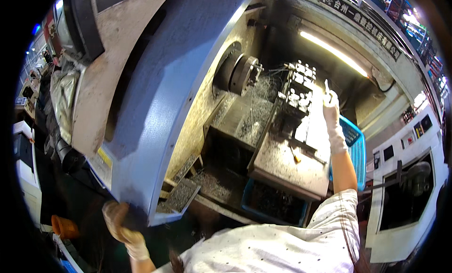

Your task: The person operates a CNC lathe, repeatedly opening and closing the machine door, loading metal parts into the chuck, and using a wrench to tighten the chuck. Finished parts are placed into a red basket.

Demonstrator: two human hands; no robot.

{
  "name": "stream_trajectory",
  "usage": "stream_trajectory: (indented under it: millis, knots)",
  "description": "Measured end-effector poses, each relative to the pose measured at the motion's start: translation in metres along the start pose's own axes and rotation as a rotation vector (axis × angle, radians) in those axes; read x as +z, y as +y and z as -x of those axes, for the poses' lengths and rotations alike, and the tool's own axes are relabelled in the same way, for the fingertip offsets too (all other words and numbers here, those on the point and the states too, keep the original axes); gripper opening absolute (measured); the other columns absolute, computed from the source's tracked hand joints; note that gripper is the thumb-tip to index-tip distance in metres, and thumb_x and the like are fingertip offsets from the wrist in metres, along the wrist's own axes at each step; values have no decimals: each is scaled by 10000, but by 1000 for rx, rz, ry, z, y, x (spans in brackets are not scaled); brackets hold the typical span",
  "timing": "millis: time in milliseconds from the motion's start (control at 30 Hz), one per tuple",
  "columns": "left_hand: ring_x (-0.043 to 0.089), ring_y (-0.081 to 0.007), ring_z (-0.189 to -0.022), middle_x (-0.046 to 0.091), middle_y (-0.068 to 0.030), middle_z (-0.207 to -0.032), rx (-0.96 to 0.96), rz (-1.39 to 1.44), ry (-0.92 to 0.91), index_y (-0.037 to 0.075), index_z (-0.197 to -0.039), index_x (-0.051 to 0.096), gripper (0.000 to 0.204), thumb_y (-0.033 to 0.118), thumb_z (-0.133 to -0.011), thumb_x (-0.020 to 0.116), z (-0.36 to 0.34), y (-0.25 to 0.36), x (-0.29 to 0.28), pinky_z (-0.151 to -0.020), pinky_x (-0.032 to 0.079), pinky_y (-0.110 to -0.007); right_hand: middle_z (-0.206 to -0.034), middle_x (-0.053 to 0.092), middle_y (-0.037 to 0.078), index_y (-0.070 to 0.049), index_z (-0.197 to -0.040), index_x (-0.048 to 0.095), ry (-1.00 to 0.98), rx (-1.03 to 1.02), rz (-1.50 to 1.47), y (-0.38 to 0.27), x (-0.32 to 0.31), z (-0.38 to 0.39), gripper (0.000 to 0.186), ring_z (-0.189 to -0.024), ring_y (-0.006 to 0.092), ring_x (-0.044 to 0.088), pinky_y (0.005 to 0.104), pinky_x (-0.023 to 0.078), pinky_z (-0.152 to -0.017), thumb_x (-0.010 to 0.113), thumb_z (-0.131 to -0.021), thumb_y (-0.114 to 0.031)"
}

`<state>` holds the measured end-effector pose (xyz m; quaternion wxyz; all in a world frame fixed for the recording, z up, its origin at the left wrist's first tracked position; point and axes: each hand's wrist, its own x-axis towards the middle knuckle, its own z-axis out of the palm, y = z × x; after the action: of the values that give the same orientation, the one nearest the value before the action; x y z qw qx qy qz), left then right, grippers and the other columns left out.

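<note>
My right hand (331, 101), in a white glove, is stretched out over the lathe's metal slide, to the right of the tool block (299, 91). Its fingers are closed, and a thin bright piece (326, 86) sticks up from them, too small to name. Also gloved, my left hand (121, 226) hangs at the lower left, beside the bottom corner of the blue lathe door (155, 108). Motion smears its fingers. Left of the tool block, the round chuck (238, 74) has bright metal jaws, and I cannot tell whether a workpiece sits in it.
Metal shavings (254, 127) cover the machine bed. A blue plastic basket (360, 153) stands right of my right forearm. Below the slide is a blue bin (247, 197) with dark contents. A lamp tube (334, 54) glows inside. Another machine (405, 193) stands at right.
</note>
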<state>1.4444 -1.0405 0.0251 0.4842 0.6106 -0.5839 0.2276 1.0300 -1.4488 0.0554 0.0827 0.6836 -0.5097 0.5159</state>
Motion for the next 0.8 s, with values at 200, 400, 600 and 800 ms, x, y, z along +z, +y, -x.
stream_trajectory:
  millis: [200, 400, 600, 800]
  knots:
    - [165, -315, -1127, 178, -218, -1206, 39, -364, 120, -31, -1173, 156, 673, 201, -678, 549, -164, -26, 27, -922, 117, -345, -926, 481, 153, -67, -942, 473, -491, -120, 606, 2, -33, 91, 330, -846, 288, 443, 363, 334, -757, 486, -658, -234]
    - [236, -324, -1091, 258, -224, -1163, 100, -448, -108, -60, -1141, 206, 657, 239, -665, 547, -181, -30, 10, -898, 199, -322, -997, 433, 173, -46, -1032, 389, -388, -66, -199, -150, -23, 173, 392, -923, 270, 404, 345, 319, -796, 489, -691, -213]
    - [246, -329, -1076, 273, -223, -1150, 129, -182, 183, -28, -1133, 253, 540, 221, -717, 491, -136, -33, 26, -896, 174, -360, -1063, 393, 168, 22, -1094, 293, -1008, 51, -844, -285, 21, 348, 550, -996, 233, 377, 288, 304, -825, 558, -649, -166]
    - [252, -313, -1079, 283, -183, -1159, -369, -422, 38, 19, -1120, 304, 504, 131, -677, 517, 89, -62, -36, -885, 198, -368, -854, 503, 138, 21, -950, 408, -938, 285, -926, -295, 48, 368, 336, -801, 186, 470, 264, 365, -713, 533, -677, -130]
